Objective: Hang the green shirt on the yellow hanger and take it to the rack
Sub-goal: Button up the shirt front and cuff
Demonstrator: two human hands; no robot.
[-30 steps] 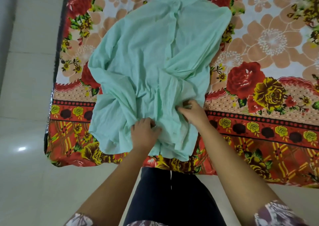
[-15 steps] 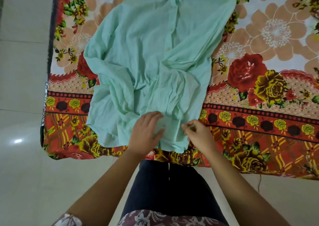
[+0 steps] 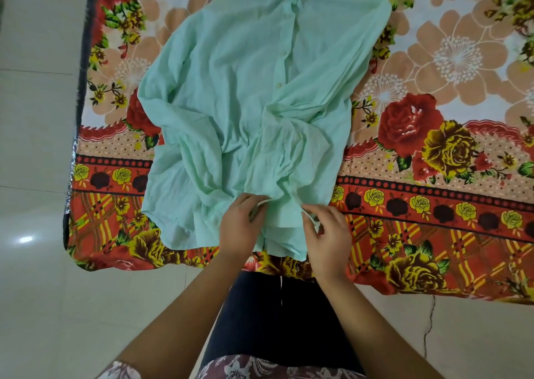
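— Where is the green shirt [image 3: 260, 89]?
— Spread button-side up on the floral bedsheet [image 3: 433, 60], with its hem at the near edge.
— And the grips?
— The left grip [image 3: 239, 228] and right grip [image 3: 326, 234] sit near each other, each pinching a fold of cloth by the hem.

flat floral bedsheet [image 3: 433, 60] right of green shirt [image 3: 254, 89], tiled floor [image 3: 34, 133] leftward

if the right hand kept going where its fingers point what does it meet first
The green shirt: the right hand pinches its lower edge, with fingers aimed up-left, probably into the bunched cloth.
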